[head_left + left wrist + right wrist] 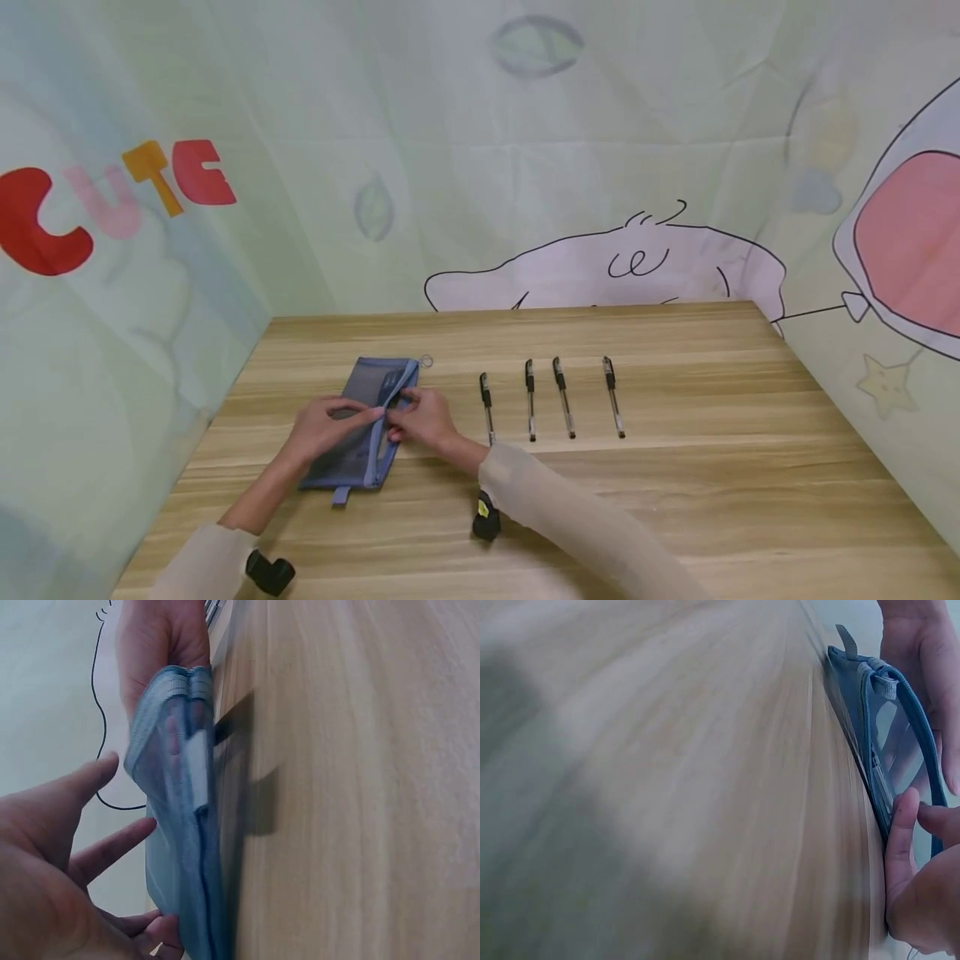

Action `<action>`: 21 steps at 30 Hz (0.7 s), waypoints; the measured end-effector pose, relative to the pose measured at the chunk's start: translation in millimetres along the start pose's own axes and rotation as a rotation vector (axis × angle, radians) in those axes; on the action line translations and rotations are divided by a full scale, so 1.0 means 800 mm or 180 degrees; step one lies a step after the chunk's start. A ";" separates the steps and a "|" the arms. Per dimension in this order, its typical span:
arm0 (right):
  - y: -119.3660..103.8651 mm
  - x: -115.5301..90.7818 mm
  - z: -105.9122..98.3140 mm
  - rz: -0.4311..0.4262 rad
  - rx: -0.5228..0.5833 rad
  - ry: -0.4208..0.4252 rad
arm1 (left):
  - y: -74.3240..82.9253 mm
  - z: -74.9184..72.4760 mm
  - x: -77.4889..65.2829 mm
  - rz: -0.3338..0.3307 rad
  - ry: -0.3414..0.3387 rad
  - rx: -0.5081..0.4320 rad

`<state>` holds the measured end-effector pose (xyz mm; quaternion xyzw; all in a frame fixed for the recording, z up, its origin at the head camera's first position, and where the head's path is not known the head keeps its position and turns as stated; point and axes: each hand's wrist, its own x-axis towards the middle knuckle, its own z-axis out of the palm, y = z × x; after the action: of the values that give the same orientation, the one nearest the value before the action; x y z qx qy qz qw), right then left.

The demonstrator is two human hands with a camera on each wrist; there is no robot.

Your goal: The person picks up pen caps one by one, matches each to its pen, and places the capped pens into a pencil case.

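Observation:
A blue mesh zip pencil case (352,446) lies on the left part of the table, its zipped mouth parted. My left hand (322,429) is over its left side; in the left wrist view the thumb stands off, while the extended index fingertip (148,826) is right at the mesh. My right hand (426,421) is at the mouth with bent fingers, gripping the zip edge (928,761). Something dark (390,385) shows through the mesh near the far end. A white piece (198,769) shows there too in the left wrist view.
Several black-capped clear pens lie in a row right of the case, the nearest pen (486,398) close to my right forearm. A wood-grain table (712,483) runs back to a printed curtain (480,183). Black wrist cameras (270,573) sit below both sleeves.

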<state>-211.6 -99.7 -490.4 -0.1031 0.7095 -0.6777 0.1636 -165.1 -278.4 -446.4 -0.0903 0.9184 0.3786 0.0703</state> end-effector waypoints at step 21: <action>-0.004 0.003 -0.008 0.0229 0.0055 -0.0107 | 0.021 0.004 -0.004 0.0142 -0.0079 0.0285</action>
<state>-216.7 -94.8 -486.9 -0.0875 0.7040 -0.6756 0.2006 -165.4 -263.6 -436.4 -0.0619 0.9353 0.3397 0.0773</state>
